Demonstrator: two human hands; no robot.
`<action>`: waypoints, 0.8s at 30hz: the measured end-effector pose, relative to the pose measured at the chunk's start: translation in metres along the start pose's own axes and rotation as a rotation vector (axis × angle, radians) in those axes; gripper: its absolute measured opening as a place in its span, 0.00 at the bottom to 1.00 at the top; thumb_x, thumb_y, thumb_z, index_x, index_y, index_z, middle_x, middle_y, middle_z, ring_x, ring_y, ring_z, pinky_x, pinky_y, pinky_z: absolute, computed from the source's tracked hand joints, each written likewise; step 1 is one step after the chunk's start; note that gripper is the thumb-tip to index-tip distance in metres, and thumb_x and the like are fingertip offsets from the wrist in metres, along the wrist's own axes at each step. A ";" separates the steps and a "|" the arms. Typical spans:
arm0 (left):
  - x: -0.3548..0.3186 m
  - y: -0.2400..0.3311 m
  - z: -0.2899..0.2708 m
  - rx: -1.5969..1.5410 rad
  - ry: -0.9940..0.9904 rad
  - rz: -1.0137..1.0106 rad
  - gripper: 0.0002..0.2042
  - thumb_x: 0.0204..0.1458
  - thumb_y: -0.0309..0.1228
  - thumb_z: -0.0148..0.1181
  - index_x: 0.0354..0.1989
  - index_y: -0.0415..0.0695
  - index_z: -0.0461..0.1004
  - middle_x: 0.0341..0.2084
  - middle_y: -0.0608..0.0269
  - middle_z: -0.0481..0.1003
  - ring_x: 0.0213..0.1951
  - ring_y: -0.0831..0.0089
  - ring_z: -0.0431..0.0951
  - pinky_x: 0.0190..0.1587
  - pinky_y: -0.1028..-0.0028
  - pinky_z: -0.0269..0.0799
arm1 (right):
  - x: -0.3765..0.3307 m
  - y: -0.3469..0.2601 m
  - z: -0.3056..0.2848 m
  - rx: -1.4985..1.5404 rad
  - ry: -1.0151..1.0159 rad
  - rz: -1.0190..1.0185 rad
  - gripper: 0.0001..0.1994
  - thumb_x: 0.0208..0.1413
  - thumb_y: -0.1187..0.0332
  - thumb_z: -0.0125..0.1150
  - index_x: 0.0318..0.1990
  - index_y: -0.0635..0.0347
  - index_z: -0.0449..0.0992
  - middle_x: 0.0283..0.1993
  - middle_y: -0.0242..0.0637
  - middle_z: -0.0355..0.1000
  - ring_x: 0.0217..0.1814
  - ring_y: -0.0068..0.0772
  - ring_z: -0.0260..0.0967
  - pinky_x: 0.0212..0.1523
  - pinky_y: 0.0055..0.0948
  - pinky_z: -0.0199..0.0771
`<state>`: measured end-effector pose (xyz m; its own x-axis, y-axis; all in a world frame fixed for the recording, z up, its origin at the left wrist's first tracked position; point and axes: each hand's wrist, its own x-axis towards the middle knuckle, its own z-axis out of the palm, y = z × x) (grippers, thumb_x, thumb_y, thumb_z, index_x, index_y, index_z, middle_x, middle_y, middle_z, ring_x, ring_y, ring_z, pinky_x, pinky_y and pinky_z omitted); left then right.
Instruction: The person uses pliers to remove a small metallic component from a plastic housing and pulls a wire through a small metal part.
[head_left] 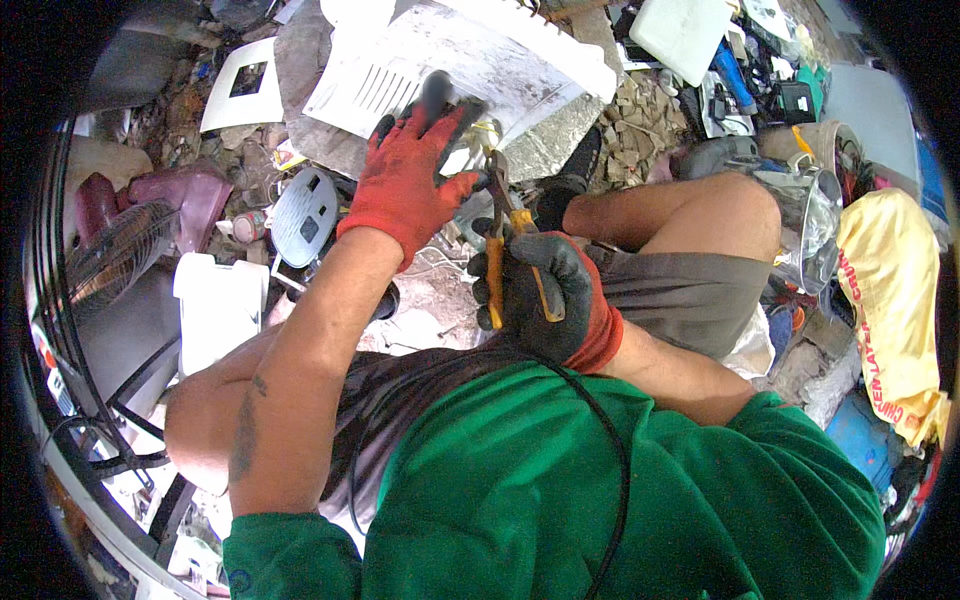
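Left hand (405,185): gloved in red with dark fingertips; shown palm down at upper centre of the frame, with fingers spread and blurred at the tips. It is extended over the lower edge of a white plastic casing (390,85); whether the casing is touched cannot be told.

Right hand (575,295): gloved in red and black; closed around the handles of pliers (496,268) at the centre of the frame. The orange-yellow handles are held apart, and the metal nose is pointed upward, near the left thumb. Whether anything is gripped by the nose cannot be told.

White casing: slotted on its left part, dirt-marked on its right; laid across a grey slab (550,140) at the top centre.

Surroundings: a white panel with a dark cut-out (220,97) is placed at upper left; a pale oval cover (303,215) is set left of the left wrist. A purple plastic part (185,195) is seen at far left. A blue cylindrical object (733,75) is located at upper right. A yellow sack (885,260), marked with red print, is found at the right edge. A green shirt (600,480) is worn, crossed by a black cable (618,440).
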<state>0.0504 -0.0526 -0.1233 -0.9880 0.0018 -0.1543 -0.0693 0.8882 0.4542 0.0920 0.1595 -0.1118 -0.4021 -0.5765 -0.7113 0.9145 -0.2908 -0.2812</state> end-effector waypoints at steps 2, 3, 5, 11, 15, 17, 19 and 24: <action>-0.001 -0.002 0.002 0.006 -0.005 0.002 0.35 0.49 0.47 0.64 0.67 0.60 0.59 0.64 0.39 0.58 0.65 0.44 0.59 0.68 0.52 0.48 | 0.000 -0.003 0.002 -0.010 -0.051 0.024 0.21 0.57 0.56 0.56 0.54 0.59 0.71 0.42 0.40 0.76 0.40 0.36 0.75 0.39 0.37 0.77; -0.001 -0.002 0.002 0.010 -0.007 -0.002 0.35 0.48 0.47 0.64 0.67 0.59 0.59 0.64 0.39 0.58 0.65 0.45 0.59 0.68 0.52 0.48 | -0.001 -0.006 0.005 -0.014 -0.080 0.033 0.21 0.57 0.56 0.56 0.54 0.58 0.71 0.42 0.39 0.75 0.39 0.35 0.75 0.38 0.36 0.77; 0.000 -0.003 0.001 -0.004 -0.010 0.013 0.35 0.48 0.46 0.64 0.67 0.57 0.59 0.64 0.39 0.58 0.65 0.46 0.59 0.68 0.52 0.48 | -0.005 -0.007 0.011 -0.037 -0.010 0.022 0.21 0.57 0.55 0.56 0.53 0.57 0.71 0.41 0.39 0.75 0.38 0.35 0.74 0.37 0.36 0.77; -0.002 0.001 -0.009 -0.014 -0.034 0.053 0.36 0.47 0.44 0.65 0.66 0.53 0.59 0.64 0.40 0.59 0.66 0.48 0.58 0.68 0.55 0.50 | -0.008 -0.006 0.025 -0.075 0.103 -0.040 0.14 0.59 0.56 0.55 0.45 0.54 0.72 0.34 0.33 0.72 0.31 0.29 0.71 0.28 0.30 0.72; -0.002 -0.003 -0.006 -0.003 -0.030 0.074 0.36 0.48 0.40 0.64 0.67 0.52 0.57 0.63 0.41 0.60 0.66 0.45 0.57 0.67 0.56 0.53 | -0.011 -0.009 0.024 -0.244 0.021 -0.116 0.11 0.61 0.57 0.53 0.43 0.51 0.71 0.34 0.29 0.69 0.30 0.25 0.69 0.25 0.28 0.71; 0.000 -0.006 -0.002 0.011 -0.045 0.060 0.34 0.50 0.38 0.61 0.67 0.52 0.57 0.63 0.40 0.60 0.66 0.47 0.57 0.68 0.57 0.49 | -0.011 -0.011 0.028 -0.262 0.044 -0.108 0.10 0.61 0.58 0.52 0.43 0.51 0.71 0.33 0.28 0.68 0.30 0.24 0.69 0.24 0.27 0.71; 0.002 -0.005 0.000 0.032 -0.083 0.032 0.32 0.53 0.38 0.56 0.68 0.54 0.57 0.64 0.41 0.58 0.67 0.51 0.56 0.70 0.57 0.44 | -0.011 -0.012 0.028 -0.332 0.036 -0.115 0.12 0.61 0.58 0.52 0.44 0.53 0.71 0.31 0.29 0.68 0.28 0.26 0.68 0.25 0.27 0.70; 0.002 -0.006 -0.003 0.018 -0.030 0.069 0.29 0.53 0.30 0.52 0.67 0.50 0.58 0.62 0.40 0.61 0.65 0.47 0.58 0.69 0.56 0.48 | 0.001 -0.009 0.009 -1.059 -0.173 -0.736 0.14 0.59 0.59 0.56 0.47 0.57 0.72 0.30 0.32 0.68 0.30 0.28 0.68 0.31 0.26 0.69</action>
<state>0.0488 -0.0597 -0.1236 -0.9858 0.0763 -0.1495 0.0010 0.8934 0.4492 0.0833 0.1548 -0.1039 -0.7490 -0.6543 -0.1044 0.0370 0.1160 -0.9926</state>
